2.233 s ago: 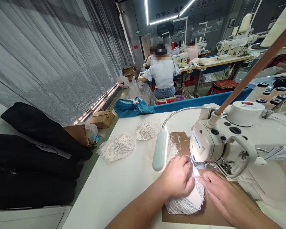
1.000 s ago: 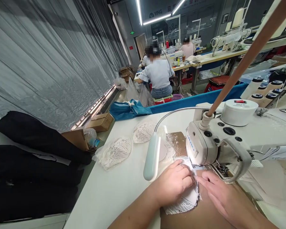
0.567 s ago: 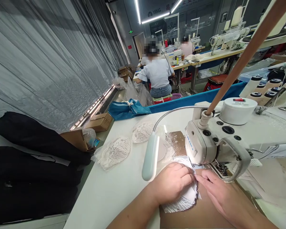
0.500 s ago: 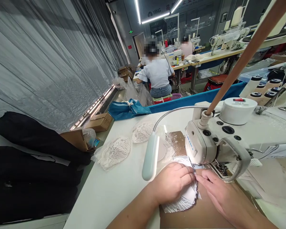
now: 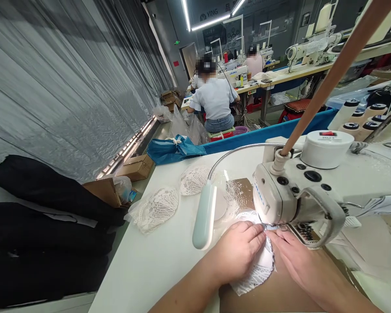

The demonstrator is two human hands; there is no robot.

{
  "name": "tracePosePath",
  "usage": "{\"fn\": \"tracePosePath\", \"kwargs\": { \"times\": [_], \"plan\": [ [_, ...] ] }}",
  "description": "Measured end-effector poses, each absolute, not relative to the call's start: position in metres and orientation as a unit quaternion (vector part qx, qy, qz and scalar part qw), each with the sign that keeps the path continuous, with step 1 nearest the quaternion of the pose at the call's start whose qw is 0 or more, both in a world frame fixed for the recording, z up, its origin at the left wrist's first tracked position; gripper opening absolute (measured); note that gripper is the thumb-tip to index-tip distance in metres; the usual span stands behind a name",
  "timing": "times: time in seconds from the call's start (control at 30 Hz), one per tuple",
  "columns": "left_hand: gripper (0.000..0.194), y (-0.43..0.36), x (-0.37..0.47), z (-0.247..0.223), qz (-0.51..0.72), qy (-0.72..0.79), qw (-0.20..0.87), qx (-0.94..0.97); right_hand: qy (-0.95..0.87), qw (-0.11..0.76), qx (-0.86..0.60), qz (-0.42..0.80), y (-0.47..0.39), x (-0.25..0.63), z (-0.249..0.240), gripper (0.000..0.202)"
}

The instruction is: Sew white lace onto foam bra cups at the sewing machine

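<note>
A white lace bra cup [image 5: 259, 271] with a dark-stitched edge lies under the head of the sewing machine [image 5: 273, 195]. My left hand [image 5: 239, 248] rests on top of it, its fingers together and pressing the fabric down near the presser foot. From the other side, my right hand [image 5: 293, 252] has its fingertips closed at the cup's edge, close to my left fingertips. The needle point is hidden behind the machine head and my fingers. Two more lace cups, one nearer [image 5: 158, 208] and one farther back [image 5: 195, 179], lie on the white table [image 5: 130, 269] to the left.
A pale green lamp [image 5: 203, 217] on a bendable neck hangs left of the machine head. Thread cones [image 5: 350, 113] stand at the right. Black fabric [image 5: 45, 243] and cardboard boxes [image 5: 135, 167] are at the left. A seated co-worker [image 5: 217, 102] is ahead, beyond blue cloth.
The lace cup has turned a little, its lower end shifting right. My left hand has moved slightly with it, and both hands keep their hold near the presser foot.
</note>
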State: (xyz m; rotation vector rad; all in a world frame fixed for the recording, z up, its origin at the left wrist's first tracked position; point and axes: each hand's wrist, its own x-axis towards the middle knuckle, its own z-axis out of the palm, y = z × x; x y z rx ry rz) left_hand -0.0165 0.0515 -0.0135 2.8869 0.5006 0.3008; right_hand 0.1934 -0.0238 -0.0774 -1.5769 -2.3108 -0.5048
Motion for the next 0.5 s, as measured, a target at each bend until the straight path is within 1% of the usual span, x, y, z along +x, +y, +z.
{"fn": "tracePosePath", "kwargs": {
  "times": [0.13,0.37,0.5],
  "plan": [
    [0.044,0.054,-0.016,-0.013,0.098,0.178,0.094,0.975,-0.790,0.165,-0.570,-0.151,-0.025,0.191,-0.085,0.052],
    [0.038,0.058,-0.017,-0.011,0.110,0.183,0.080,0.974,-0.804,0.183,-0.549,-0.135,-0.023,0.198,-0.076,0.050],
    [0.042,0.059,-0.014,-0.006,0.092,0.185,0.086,0.975,-0.813,0.180,-0.536,-0.138,-0.024,0.205,-0.075,0.045]
  ]
}}
